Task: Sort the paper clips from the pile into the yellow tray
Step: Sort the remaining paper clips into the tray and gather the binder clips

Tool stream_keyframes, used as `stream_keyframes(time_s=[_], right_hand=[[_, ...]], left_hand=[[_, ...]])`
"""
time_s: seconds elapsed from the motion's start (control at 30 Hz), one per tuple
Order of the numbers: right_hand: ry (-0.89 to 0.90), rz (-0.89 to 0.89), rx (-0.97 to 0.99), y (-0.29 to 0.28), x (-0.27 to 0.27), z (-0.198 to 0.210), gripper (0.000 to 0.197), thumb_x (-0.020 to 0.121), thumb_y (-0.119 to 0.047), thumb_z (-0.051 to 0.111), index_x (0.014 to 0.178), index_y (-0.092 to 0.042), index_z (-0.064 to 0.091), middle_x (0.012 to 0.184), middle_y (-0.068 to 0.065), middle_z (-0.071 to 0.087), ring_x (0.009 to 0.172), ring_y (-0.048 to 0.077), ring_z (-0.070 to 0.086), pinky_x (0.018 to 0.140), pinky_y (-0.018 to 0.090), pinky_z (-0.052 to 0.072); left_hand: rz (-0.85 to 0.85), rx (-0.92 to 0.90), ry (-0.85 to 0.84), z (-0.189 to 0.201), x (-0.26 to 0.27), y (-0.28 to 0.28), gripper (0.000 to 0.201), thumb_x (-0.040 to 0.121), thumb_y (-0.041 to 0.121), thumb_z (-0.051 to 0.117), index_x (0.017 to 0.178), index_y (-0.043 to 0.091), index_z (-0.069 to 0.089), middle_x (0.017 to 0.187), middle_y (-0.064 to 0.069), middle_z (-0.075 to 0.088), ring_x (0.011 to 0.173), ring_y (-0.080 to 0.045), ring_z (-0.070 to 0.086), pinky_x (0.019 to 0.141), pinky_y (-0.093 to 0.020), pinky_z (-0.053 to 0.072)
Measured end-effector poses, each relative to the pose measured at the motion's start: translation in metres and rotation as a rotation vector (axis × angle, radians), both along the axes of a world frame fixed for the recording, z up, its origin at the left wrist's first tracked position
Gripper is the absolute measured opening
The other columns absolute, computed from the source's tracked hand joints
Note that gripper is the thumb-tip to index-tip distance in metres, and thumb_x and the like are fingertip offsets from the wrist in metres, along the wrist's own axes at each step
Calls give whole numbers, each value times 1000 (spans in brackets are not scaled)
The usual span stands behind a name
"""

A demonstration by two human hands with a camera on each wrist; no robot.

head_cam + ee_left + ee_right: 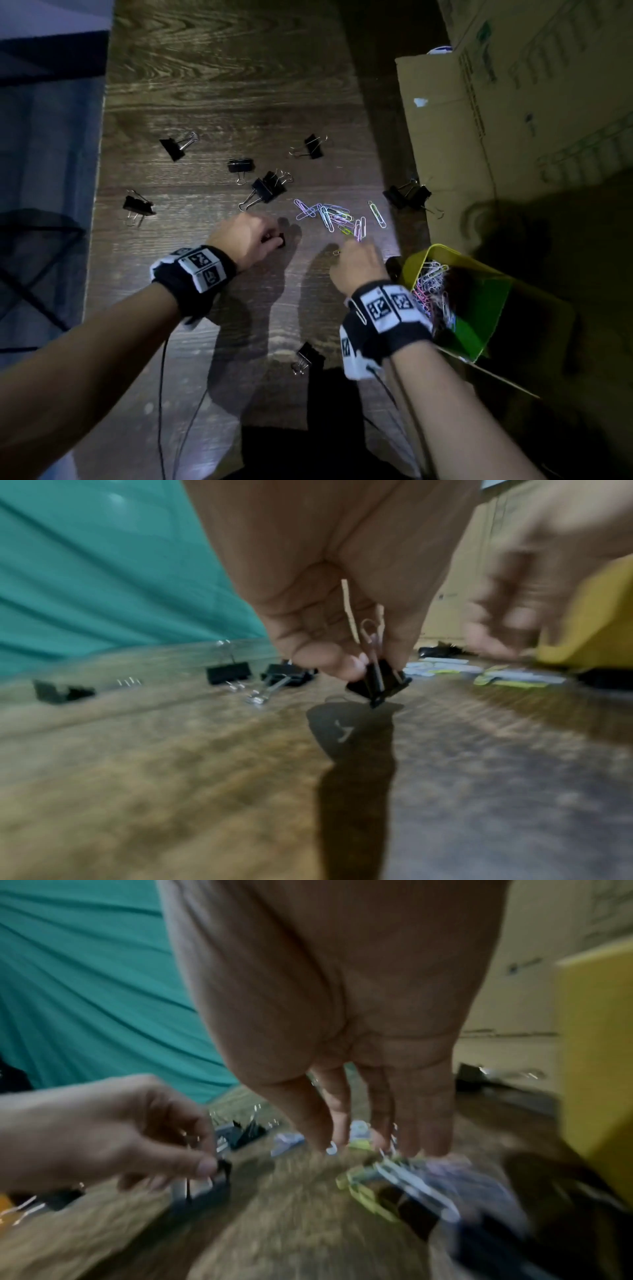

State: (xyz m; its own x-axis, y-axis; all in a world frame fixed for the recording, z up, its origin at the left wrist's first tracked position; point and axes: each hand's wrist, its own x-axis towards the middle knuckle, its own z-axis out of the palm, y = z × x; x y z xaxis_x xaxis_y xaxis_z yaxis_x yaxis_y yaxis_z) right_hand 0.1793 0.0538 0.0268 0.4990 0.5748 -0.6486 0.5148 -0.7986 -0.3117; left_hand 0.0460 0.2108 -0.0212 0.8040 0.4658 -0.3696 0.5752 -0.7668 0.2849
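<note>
Pinching a black binder clip (pixel 378 681) by its wire handle, the left hand (pixel 251 236) holds it against the wooden table (pixel 212 85). Fingers straight, the right hand (pixel 358 265) reaches down onto the paper clips (pixel 337 217) (scattered just ahead of it), nearer them than the left; the yellow tray (pixel 479 274) stands just to its right.

The left hand (pixel 248 236) is curled, thumb and fingertips (pixel 329 658) pinching a black binder clip (pixel 378 681) by its wire handles, its corner touching the table just left of the paper clip pile (pixel 334 217). The right hand (pixel 358 263) reaches palm down, fingers (pixel 428 1118) straight, tips at the pile's near edge.
</note>
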Motion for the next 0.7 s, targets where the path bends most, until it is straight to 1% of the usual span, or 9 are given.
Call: stream_keyframes(time_s=[0.07,0.13,0.23,0.3,0.37,0.4,0.5,0.6,0.7], right_hand=[[-27,-44,-60,-19,-11,-11,42,87,-9,51,127,0,45,132,24,40,123,38,39,100,37,37],[-71,-101,-78,-34,-16,-19,46,87,-7,51,131,1,38,136,23,34,123,37,35,102,37,33],[-138,-120,-50,-45,-19,-29,42,89,-2,47,131,2,40,134,20,34,122,33,35,104,34,29],[-163,-126,-32,-47,-20,-33,39,90,0,44,129,1,41,133,19,33,122,33,34,105,33,28],[-176,-137,-14,-47,-21,-34,39,90,1,44,129,1,40,132,18,34,122,32,35,104,33,28],[-189,-133,-13,-48,-21,-36,40,91,0,45,130,2,39,131,18,36,121,32,35,104,33,28],[-238,-90,-29,-48,-27,-39,39,92,-7,46,128,4,37,127,19,40,117,31,40,101,33,30],[-210,-44,-92,-50,-34,-36,38,94,-18,45,126,0,35,129,19,38,118,31,39,99,33,32],[-158,10,-154,-51,-37,-31,44,93,-22,46,129,1,32,132,18,32,121,30,34,101,32,31]], left_hand=[[8,62,79,1,2,5,23,82,36,55,103,25,59,104,-5,64,92,-28,60,72,-37,52],[-1,138,16,7,11,0,32,84,34,54,114,22,56,108,-6,59,100,-29,56,74,-37,47],[-56,205,-159,14,41,-22,34,83,30,43,106,12,61,101,-11,58,99,-33,52,77,-42,43],[-57,171,-187,7,61,-36,38,80,26,43,112,11,58,109,-13,55,103,-34,50,82,-43,43],[-3,93,-151,-3,73,-46,44,81,21,49,124,10,50,121,-15,48,110,-35,44,88,-46,42],[27,69,-118,-8,76,-51,44,83,20,49,126,9,47,122,-16,46,110,-36,42,89,-47,41],[15,86,-107,-17,79,-66,34,84,15,47,117,5,50,112,-19,46,103,-36,42,80,-46,38],[-48,67,-164,-13,89,-69,29,77,8,48,106,4,51,104,-18,47,96,-35,43,75,-45,39],[-81,75,-172,-7,110,-57,39,74,10,50,113,9,49,113,-15,47,103,-33,42,81,-43,42]])
